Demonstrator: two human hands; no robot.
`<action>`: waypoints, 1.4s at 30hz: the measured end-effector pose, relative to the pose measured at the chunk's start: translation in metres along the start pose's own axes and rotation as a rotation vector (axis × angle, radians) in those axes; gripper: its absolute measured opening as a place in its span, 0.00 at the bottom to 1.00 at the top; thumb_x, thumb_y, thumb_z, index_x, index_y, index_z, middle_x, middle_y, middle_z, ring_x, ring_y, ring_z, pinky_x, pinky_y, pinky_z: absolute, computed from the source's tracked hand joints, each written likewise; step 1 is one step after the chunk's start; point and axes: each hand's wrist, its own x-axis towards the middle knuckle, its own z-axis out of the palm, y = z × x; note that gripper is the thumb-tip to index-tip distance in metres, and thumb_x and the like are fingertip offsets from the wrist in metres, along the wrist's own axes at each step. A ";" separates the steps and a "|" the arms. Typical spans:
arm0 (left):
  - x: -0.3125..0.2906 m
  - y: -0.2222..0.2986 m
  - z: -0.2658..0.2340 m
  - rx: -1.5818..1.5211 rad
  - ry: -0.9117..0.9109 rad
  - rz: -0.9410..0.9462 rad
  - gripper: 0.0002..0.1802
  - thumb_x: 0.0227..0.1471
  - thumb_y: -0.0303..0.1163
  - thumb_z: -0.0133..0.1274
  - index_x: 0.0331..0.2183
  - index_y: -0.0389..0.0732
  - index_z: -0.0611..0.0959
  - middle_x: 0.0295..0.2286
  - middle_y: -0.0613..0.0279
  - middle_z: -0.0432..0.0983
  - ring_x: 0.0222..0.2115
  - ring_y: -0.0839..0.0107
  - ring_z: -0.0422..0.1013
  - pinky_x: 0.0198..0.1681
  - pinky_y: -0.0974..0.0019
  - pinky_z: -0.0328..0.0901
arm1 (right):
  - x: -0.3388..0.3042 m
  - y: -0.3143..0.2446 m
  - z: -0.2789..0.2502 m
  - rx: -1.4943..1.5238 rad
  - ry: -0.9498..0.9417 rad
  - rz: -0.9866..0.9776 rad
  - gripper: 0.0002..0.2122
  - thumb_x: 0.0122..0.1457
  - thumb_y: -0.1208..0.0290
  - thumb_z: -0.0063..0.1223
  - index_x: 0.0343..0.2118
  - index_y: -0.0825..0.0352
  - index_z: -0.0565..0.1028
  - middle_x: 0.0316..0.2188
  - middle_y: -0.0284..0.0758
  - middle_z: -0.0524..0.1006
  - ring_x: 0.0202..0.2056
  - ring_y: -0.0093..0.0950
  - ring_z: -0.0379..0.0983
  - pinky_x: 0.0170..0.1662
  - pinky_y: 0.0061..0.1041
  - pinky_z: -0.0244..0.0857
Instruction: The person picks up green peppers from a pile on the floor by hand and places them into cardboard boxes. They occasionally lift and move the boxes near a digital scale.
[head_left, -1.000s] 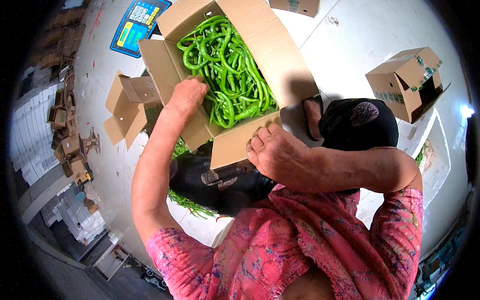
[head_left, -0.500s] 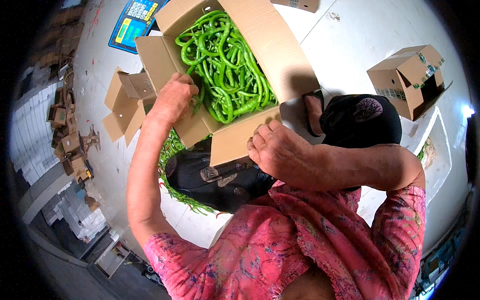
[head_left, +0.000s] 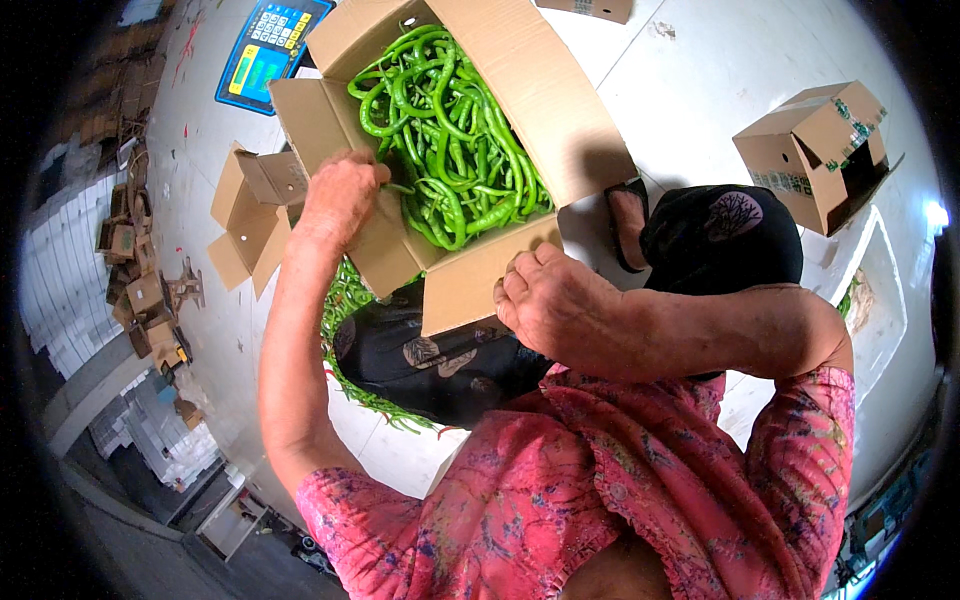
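Cardboard box (head_left: 500,270) of long green peppers (head_left: 450,150), resting on the lap: left hand (head_left: 340,195) and right hand (head_left: 555,305) clasp opposite rims; likely heavy, walls flexible, best gripped low.

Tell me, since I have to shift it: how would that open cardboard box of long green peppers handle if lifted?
Probably heavy: the cardboard box is heaped with green peppers. Its loose flaps would likely bend, so they make poor grips. The left hand and right hand grip opposite sides.
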 end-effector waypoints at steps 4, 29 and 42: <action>0.010 0.001 -0.007 0.093 0.006 0.018 0.08 0.44 0.26 0.52 0.29 0.43 0.84 0.33 0.56 0.76 0.40 0.56 0.73 0.42 0.56 0.71 | 0.002 0.001 -0.006 -0.018 -0.032 0.005 0.15 0.48 0.66 0.49 0.36 0.69 0.77 0.27 0.34 0.74 0.33 0.28 0.68 0.36 0.27 0.60; 0.019 0.029 0.021 0.180 -0.111 -0.031 0.07 0.42 0.23 0.54 0.28 0.36 0.85 0.39 0.54 0.74 0.44 0.56 0.72 0.45 0.58 0.72 | -0.002 -0.001 -0.005 -0.003 -0.017 0.037 0.17 0.43 0.64 0.53 0.35 0.69 0.77 0.28 0.33 0.74 0.33 0.28 0.69 0.35 0.26 0.59; 0.037 -0.005 0.046 -0.168 -0.027 -0.155 0.10 0.43 0.19 0.49 0.30 0.37 0.83 0.39 0.45 0.73 0.38 0.45 0.74 0.41 0.49 0.71 | 0.003 -0.004 0.006 -0.020 0.075 0.023 0.10 0.44 0.63 0.53 0.27 0.62 0.79 0.25 0.30 0.75 0.33 0.29 0.70 0.34 0.29 0.59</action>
